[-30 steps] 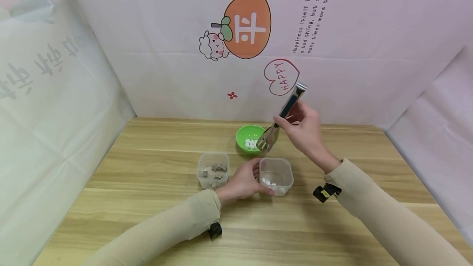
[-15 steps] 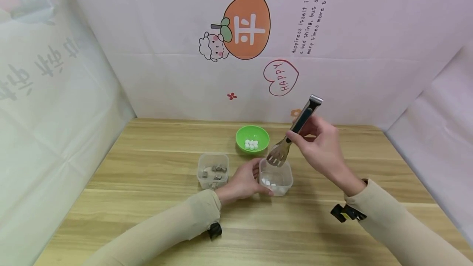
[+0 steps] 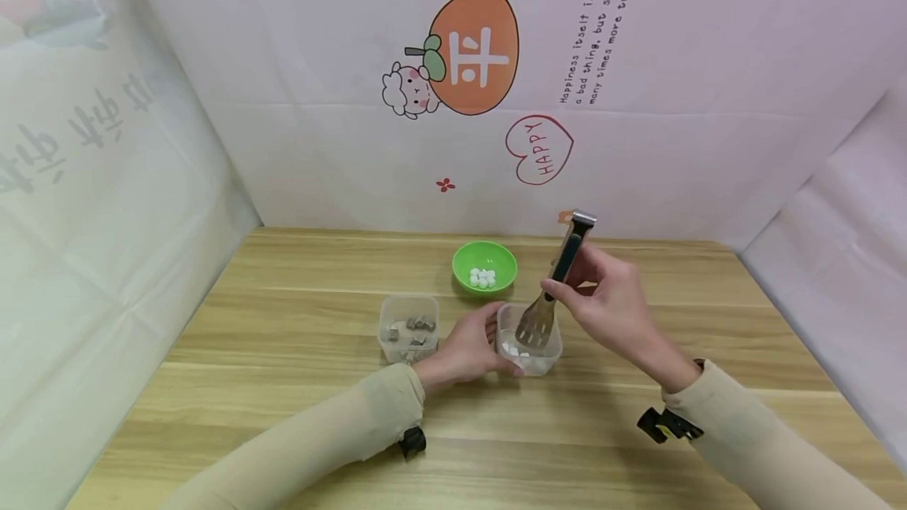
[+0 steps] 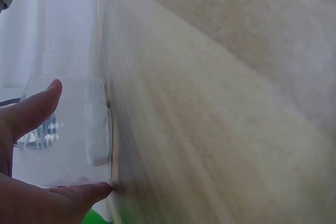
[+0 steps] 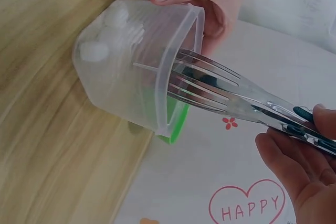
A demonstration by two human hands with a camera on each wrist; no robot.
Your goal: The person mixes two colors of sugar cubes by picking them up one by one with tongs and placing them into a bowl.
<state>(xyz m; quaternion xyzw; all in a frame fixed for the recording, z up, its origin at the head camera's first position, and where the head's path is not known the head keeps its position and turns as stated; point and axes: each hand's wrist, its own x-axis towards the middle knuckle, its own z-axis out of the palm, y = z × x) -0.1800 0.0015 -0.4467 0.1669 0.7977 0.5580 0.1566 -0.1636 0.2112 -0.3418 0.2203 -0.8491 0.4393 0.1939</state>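
Note:
My left hand (image 3: 464,346) grips the side of a square clear plastic container (image 3: 549,362), thumb in front and fingers behind. Several white pieces (image 5: 94,51) lie in its bottom. In my right hand (image 3: 611,301) are metal food tongs (image 3: 564,260) with dark handle grips, pinched between thumb and fingers. The slotted ends of the tongs (image 5: 210,88) reach down through the container's mouth, above the white pieces. They hold nothing that I can see. In the left wrist view, thumb and finger straddle the container wall (image 4: 73,145).
Behind the container stands a green bowl (image 3: 498,256) with several round white pieces (image 3: 483,279) in it. Left of my left hand is another clear container (image 3: 409,302) holding several grey cubes (image 3: 420,323). A printed white sheet (image 3: 340,156) rises behind the wooden table (image 3: 283,321).
The tongs have moved from over the green bowl, right and then down into the clear container's mouth. My left hand has stayed on the container.

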